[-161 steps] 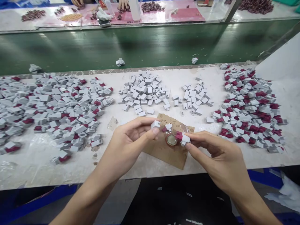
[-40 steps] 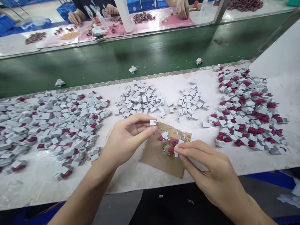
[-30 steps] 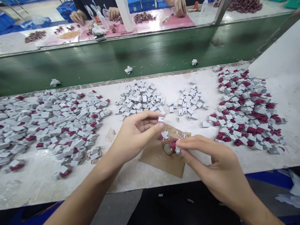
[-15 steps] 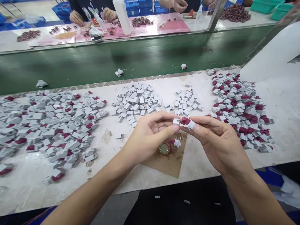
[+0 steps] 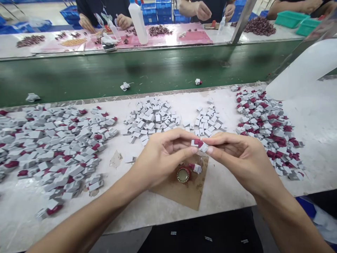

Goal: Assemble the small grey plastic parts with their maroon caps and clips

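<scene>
Together, both hands' grip [image 5: 199, 144] closed on blocky grey-maroon piece [image 5: 198, 144], above creased brown cardboard [image 5: 181, 193]

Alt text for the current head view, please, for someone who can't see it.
Left hand and right hand pinch small grey-and-maroon plastic pieces together above a brown cardboard sheet, with heaps of similar pieces on both sides of a whitish table.

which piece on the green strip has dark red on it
The right piece, with a dark red bit; the middle piece and left piece show only grey.
</scene>
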Available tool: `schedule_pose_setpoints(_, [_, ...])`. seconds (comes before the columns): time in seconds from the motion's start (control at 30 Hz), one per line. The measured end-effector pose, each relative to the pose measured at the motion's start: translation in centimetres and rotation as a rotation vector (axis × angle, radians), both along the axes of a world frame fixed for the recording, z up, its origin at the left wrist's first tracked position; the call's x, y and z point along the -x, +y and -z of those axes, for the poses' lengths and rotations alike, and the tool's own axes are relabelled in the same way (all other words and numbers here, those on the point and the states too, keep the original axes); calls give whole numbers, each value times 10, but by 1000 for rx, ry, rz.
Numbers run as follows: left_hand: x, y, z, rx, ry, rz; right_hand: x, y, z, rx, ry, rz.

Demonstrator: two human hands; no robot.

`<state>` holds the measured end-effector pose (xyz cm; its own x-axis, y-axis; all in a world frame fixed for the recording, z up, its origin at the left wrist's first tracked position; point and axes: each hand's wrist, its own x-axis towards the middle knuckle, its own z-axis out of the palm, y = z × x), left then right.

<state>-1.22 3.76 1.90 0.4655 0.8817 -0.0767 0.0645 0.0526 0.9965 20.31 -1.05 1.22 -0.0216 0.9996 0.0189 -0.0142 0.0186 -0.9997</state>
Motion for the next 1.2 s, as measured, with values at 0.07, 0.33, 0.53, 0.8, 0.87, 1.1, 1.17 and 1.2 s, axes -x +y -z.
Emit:
schedule_pose_setpoints(0.07, [2,20,-4,-44,51,29,-3,20,-5,4,-54,-33])
schedule_pose_setpoints(0.33, [7,166,12,-268,319,-252,-4,199,4,-94,-794,100])
schedule_pose_setpoints(0.53, [-15,255,35,-197,407,-400,13,289,19,-67,-912,111])
schedule_pose_setpoints(0.8, [-59,273,38,-100,491,-294,-27,158,-12,-133,-766,108])
schedule_pose_setpoints(0.87, [-59,266,34,-140,529,-316,-37,93,-11,-142,-709,83])
schedule_pose_setpoints(1.1, [-60,195,29,-488,618,110,-36,-68,33,-210,-753,151])
schedule_pose_setpoints(1.17, [-64,180,33,-455,605,169,-33,-85,43,-220,-773,125])
schedule_pose_setpoints(1.2, [-66,176,35,-451,602,173,-31,-90,46,-220,-783,114])
